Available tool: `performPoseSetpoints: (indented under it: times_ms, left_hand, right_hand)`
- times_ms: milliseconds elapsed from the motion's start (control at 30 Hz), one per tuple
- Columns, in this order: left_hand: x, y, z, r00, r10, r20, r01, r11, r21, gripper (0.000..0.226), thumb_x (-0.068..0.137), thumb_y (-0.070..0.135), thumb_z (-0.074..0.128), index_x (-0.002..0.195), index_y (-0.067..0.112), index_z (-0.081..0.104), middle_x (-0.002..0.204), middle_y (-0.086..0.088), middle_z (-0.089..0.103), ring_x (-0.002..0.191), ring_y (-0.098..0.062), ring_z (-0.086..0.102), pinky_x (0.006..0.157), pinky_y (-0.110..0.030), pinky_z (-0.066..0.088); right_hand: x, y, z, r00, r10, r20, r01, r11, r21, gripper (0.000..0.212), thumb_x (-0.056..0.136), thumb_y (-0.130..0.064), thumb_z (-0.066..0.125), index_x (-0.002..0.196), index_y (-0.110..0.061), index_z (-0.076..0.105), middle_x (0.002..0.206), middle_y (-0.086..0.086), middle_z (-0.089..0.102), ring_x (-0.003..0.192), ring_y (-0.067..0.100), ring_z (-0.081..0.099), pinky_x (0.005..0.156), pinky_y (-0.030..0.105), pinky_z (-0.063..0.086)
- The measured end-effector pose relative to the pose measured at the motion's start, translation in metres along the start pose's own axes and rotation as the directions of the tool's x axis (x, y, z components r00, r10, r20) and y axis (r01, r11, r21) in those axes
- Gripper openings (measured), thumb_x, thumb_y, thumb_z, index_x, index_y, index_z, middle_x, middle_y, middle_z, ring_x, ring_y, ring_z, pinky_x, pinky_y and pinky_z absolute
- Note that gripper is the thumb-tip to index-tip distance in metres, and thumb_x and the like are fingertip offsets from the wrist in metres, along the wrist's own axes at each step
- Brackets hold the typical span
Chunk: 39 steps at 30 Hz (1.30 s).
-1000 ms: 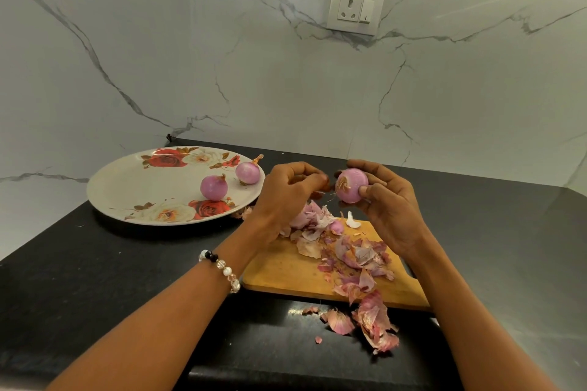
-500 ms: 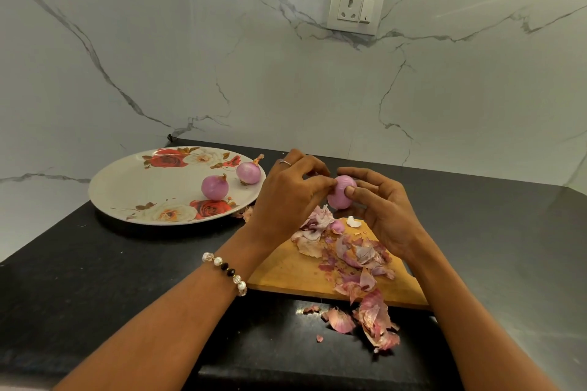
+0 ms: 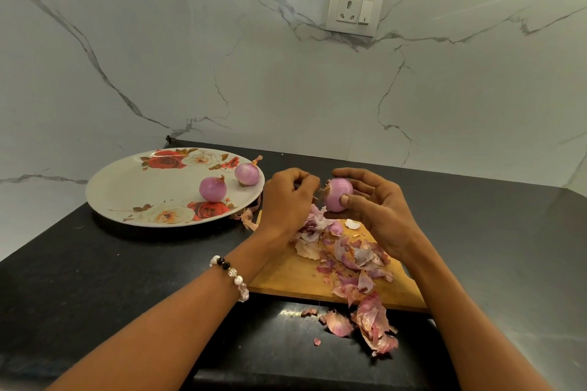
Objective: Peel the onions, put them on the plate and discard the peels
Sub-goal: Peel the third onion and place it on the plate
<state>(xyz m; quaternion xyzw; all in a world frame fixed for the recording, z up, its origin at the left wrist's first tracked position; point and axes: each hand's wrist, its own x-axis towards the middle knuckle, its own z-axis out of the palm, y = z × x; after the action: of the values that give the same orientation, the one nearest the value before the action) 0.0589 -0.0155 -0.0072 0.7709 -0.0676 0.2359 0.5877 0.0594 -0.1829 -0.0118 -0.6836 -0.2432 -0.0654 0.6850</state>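
My right hand [image 3: 374, 209] holds a small purple onion [image 3: 336, 195] between thumb and fingers, above the far end of a wooden cutting board [image 3: 286, 276]. My left hand [image 3: 287, 200] is just left of the onion, its fingers curled at the onion's root end; whether they pinch a thread of skin is too small to tell. Two peeled onions [image 3: 212, 189] [image 3: 247, 174] lie on the right side of a flowered white plate [image 3: 127, 187]. A pile of pink peels [image 3: 349, 257] covers the board, and more peels [image 3: 371, 324] lie on the counter in front of it.
The black counter [image 3: 95, 279] meets a marble wall at the back and left. A wall socket [image 3: 354, 9] sits above the hands. A few peel scraps [image 3: 246, 217] lie between plate and board. The counter's front edge runs along the bottom of the view.
Half a second ago both hands were pressed together on the onion. Now the left hand has drawn slightly away to the left and the onion's root end shows.
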Motion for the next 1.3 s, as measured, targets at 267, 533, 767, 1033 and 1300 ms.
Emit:
performPoseSetpoints:
  times_ms: [267, 533, 767, 1033, 1300]
  left_hand:
    - [0.006, 0.004, -0.016, 0.995, 0.098, -0.002, -0.097, 0.995, 0.036, 0.024, 0.089, 0.034, 0.062, 0.092, 0.014, 0.075, 0.085, -0.001, 0.072, 0.075, -0.012, 0.064, 0.07, -0.019, 0.051]
    - [0.007, -0.003, -0.012, 0.967, 0.217, 0.131, -0.233, 0.964, 0.129, 0.018, 0.085, 0.018, 0.07, 0.101, 0.009, 0.074, 0.091, -0.002, 0.072, 0.072, -0.002, 0.061, 0.066, -0.005, 0.049]
    - [0.005, -0.008, -0.005, 0.974, 0.143, 0.178, -0.174, 0.97, 0.173, 0.008, 0.092, 0.015, 0.06, 0.097, 0.011, 0.065, 0.084, 0.003, 0.063, 0.078, -0.011, 0.063, 0.072, -0.024, 0.054]
    - [0.006, 0.0, -0.01, 0.968, 0.235, 0.085, -0.233, 0.972, -0.034, 0.014, 0.092, 0.016, 0.06, 0.102, 0.013, 0.07, 0.084, 0.006, 0.07, 0.075, -0.002, 0.068, 0.069, -0.016, 0.055]
    - [0.005, 0.001, -0.011, 0.922, 0.387, 0.025, -0.387, 0.922, 0.021, 0.017, 0.08, 0.009, 0.074, 0.097, 0.013, 0.074, 0.089, 0.007, 0.065, 0.078, -0.005, 0.063, 0.069, -0.014, 0.053]
  right_hand:
    - [0.0, -0.002, -0.003, 0.998, -0.061, 0.007, 0.061, 0.989, -0.131, 0.047, 0.073, -0.007, 0.076, 0.117, -0.02, 0.068, 0.117, 0.0, 0.069, 0.109, 0.029, 0.065, 0.091, 0.043, 0.058]
    - [-0.002, 0.0, -0.004, 0.991, -0.108, 0.078, 0.123, 0.967, -0.224, 0.058, 0.076, 0.014, 0.075, 0.124, -0.015, 0.063, 0.124, 0.004, 0.067, 0.12, 0.021, 0.06, 0.094, 0.038, 0.057]
    - [0.0, -0.004, -0.005, 0.991, -0.136, 0.01, 0.135, 0.989, 0.062, 0.061, 0.068, 0.008, 0.071, 0.126, -0.009, 0.06, 0.124, 0.009, 0.068, 0.119, 0.03, 0.063, 0.094, 0.039, 0.056]
    - [0.004, -0.007, -0.011, 0.999, -0.048, 0.026, 0.034, 0.923, 0.384, 0.055, 0.075, 0.007, 0.055, 0.129, -0.002, 0.054, 0.122, 0.022, 0.065, 0.107, 0.039, 0.064, 0.084, 0.049, 0.059]
    - [0.004, -0.006, -0.006, 0.999, 0.038, -0.005, -0.034, 0.941, 0.337, 0.044, 0.075, 0.0, 0.052, 0.118, -0.002, 0.06, 0.11, 0.017, 0.07, 0.094, 0.036, 0.069, 0.071, 0.041, 0.063]
